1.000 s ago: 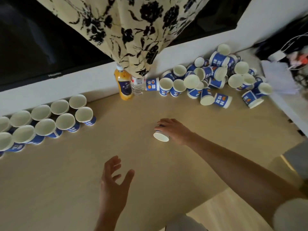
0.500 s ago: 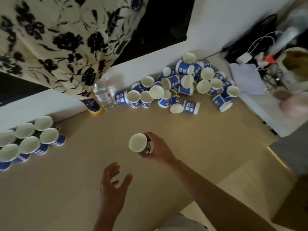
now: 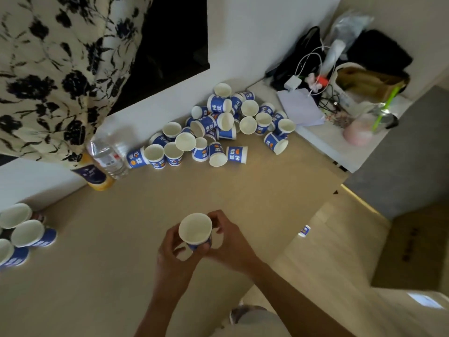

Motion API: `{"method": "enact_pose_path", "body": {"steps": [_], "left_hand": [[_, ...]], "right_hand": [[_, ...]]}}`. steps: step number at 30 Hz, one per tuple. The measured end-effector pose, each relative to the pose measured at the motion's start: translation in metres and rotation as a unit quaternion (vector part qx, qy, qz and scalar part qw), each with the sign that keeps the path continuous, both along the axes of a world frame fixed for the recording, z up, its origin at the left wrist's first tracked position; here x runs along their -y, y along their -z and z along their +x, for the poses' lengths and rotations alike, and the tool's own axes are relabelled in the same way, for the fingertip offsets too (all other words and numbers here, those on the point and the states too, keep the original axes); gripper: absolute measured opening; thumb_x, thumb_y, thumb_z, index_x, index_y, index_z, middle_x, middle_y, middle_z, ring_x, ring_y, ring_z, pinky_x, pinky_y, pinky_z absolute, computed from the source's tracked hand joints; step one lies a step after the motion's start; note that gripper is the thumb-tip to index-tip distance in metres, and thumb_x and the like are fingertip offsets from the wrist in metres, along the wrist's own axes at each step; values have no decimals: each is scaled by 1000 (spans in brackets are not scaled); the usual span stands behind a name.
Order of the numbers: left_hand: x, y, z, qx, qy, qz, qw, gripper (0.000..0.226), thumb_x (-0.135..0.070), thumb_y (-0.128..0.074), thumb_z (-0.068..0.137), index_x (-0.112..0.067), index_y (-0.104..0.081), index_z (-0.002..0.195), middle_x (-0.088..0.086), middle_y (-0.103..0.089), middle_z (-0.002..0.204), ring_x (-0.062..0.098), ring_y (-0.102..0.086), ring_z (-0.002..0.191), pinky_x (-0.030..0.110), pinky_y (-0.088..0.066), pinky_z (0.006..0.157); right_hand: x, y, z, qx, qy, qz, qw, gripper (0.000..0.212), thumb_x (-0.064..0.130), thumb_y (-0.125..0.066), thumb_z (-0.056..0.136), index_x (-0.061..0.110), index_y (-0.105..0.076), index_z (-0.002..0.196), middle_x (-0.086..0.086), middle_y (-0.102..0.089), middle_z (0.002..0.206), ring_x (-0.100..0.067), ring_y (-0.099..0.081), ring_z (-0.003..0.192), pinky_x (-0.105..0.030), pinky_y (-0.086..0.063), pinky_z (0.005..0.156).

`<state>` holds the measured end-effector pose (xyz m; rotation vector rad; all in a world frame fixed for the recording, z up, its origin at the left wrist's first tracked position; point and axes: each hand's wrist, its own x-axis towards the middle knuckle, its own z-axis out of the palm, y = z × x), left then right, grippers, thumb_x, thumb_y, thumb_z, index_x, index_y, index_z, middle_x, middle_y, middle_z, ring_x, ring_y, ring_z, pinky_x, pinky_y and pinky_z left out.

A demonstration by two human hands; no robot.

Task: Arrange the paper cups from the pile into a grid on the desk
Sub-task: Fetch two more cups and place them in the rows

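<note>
- Paper cup, held (image 3: 195, 229): we count one. It is white inside with a blue printed wall, its mouth turned up toward the camera. It sits between both hands over the near part of the counter (image 3: 121, 251); we cannot tell whether its base touches the surface.
- Left hand (image 3: 173, 254): one, fingers curled round the cup's lower wall from the left.
- Right hand (image 3: 230, 242): one, fingers curled on the cup's right side near the rim. The two hands are together, both clamped on this one cup.
- Pile (image 3: 218, 127): one heap at the far side of the counter against the white wall. We count roughly two dozen cups; overlap prevents an exact figure. Some stand upright, some lie on their sides, and several rest on top of others.
- Placed cups (image 3: 26, 233): three in view at the left edge, upright and close together, cut off by the frame.
- Stray cup (image 3: 304, 231): one, lying on the floor to the right of the counter.
- Bottles: two, just left of the pile. One is a clear water bottle (image 3: 108, 154); beside it is one orange-drink bottle (image 3: 94, 177) with a dark label.
- Floral cloth (image 3: 60, 69): one, cream with black flowers, hanging over the bottles.
- White side ledge (image 3: 323, 139): one, to the right of the pile, carrying cables, a charger, paper and bags.
</note>
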<state>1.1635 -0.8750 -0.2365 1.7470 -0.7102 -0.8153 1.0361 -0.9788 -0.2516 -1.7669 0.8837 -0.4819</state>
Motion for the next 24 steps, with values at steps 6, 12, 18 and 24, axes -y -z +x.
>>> {"method": "enact_pose_path", "body": {"steps": [6,12,18,24], "left_hand": [[12,-1,-3,-8,-24,-11,1000,64,-46,-82,56,-33,-61,115,-13,-70,111,11,-69,100,30,-56,82],[45,2,-4,-14,-110,-9,994,68,-48,-83,49,-27,-60,110,-8,-70,106,15,-69,98,35,-57,84],[75,8,-19,-10,-181,8,983,66,-49,-83,49,-34,-59,108,-11,-70,106,11,-69,98,33,-55,84],[94,10,-34,1,-230,18,973,64,-49,-83,49,-38,-58,107,-18,-70,104,10,-69,98,27,-54,80]], "right_hand": [[24,-6,-5,-17,-104,27,994,74,21,-87,74,23,-48,136,15,-61,127,-1,-58,115,-9,-40,93],[123,29,-15,-58,-56,2,997,76,12,-83,70,19,-50,138,5,-60,128,-5,-56,118,-26,-43,103],[252,68,-9,-171,114,-126,971,79,19,-84,67,13,-46,136,-7,-48,131,-26,-49,121,-43,-45,101],[327,92,13,-291,25,-147,945,103,33,-90,64,13,-35,148,-12,-45,142,-33,-43,132,-46,-40,102]]}}
